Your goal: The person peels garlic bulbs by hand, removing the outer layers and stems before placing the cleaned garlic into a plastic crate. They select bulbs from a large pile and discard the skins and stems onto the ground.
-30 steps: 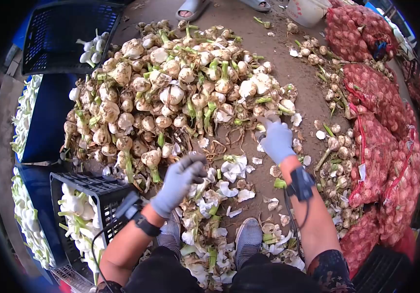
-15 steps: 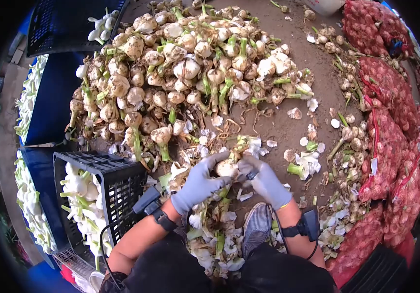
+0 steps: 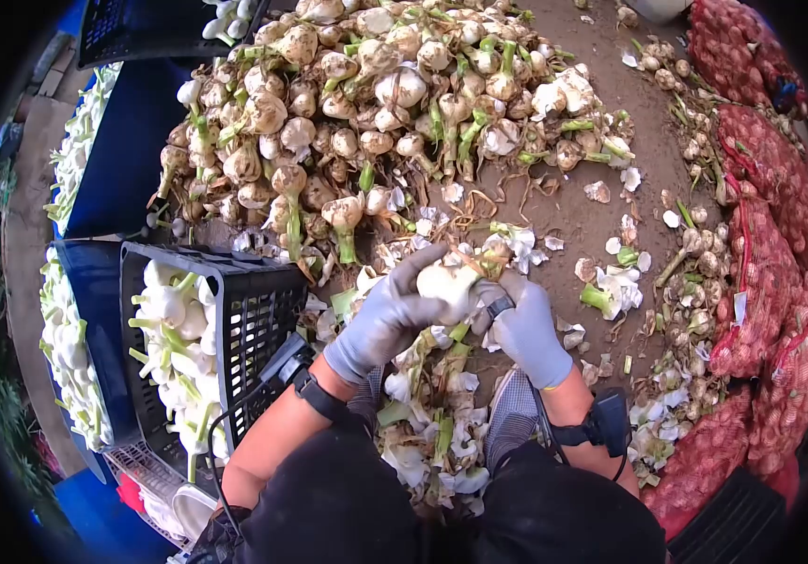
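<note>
A garlic bulb (image 3: 445, 287), pale where its skin is off, with brown skin hanging at its top, is between my gloved hands. My left hand (image 3: 380, 320) is closed round its left side, thumb and fingers apart around the bulb. My right hand (image 3: 524, 324) presses its bent fingers against the bulb's right side; a dark band (image 3: 500, 306) sits on one finger. The right fingertips are partly hidden. Below the hands lie peeled skins and cut stalks (image 3: 423, 451) between my shoes. Beyond them is a heap of soil-stained garlic (image 3: 366, 113).
At left a black crate (image 3: 263, 305) tipped on its side holds cleaned garlic (image 3: 174, 320). Blue crates (image 3: 122, 150) with more white garlic stand farther left. Red mesh sacks (image 3: 756, 273) full of bulbs line the right, with small loose bulbs (image 3: 691, 235) beside them.
The bulb now shows more white surface, its dirty outer skin partly off. Both hands still hold it together. The whole view has shifted, with the heap higher and slightly farther right.
</note>
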Action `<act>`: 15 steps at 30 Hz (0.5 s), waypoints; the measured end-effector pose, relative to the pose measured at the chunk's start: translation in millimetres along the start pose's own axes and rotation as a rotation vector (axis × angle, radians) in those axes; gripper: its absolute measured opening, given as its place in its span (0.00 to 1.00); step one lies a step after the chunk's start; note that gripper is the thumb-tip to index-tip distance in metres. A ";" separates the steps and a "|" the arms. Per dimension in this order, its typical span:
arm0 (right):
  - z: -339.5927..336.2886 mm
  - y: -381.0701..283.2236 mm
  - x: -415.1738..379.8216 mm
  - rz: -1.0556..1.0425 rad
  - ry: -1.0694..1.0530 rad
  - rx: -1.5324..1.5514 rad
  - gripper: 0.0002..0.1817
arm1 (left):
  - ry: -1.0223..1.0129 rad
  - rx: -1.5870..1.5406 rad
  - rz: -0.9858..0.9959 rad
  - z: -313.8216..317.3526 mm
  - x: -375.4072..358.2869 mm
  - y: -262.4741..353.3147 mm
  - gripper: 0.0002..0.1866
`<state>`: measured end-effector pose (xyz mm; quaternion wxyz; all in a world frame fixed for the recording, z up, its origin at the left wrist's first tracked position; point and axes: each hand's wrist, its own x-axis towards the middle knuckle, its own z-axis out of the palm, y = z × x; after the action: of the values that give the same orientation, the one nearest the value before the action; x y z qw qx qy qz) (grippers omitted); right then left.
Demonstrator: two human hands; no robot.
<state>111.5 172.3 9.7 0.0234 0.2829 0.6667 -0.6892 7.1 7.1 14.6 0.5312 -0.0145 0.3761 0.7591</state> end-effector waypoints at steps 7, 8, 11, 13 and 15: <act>-3.1 -6.3 6.9 0.272 -0.101 0.333 0.18 | 0.053 0.291 -0.001 -1.0 3.5 1.2 0.40; -2.9 -7.0 10.6 0.293 -0.118 0.276 0.20 | 0.036 0.669 0.156 -8.5 5.2 -2.1 0.40; -1.6 -4.9 16.2 0.322 -0.157 0.243 0.20 | 0.040 0.971 0.284 -20.8 6.2 -6.5 0.37; 0.2 -6.7 15.8 0.363 -0.063 0.247 0.16 | 0.156 0.239 0.016 -13.6 3.8 -4.9 0.38; 1.3 4.2 15.5 0.273 -0.020 0.133 0.14 | 0.119 0.247 0.103 -15.1 6.8 -7.9 0.39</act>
<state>99.8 175.9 -0.7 0.1047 0.3651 0.5747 -0.7249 4.9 5.0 -3.4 0.4661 0.0254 0.4975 0.7311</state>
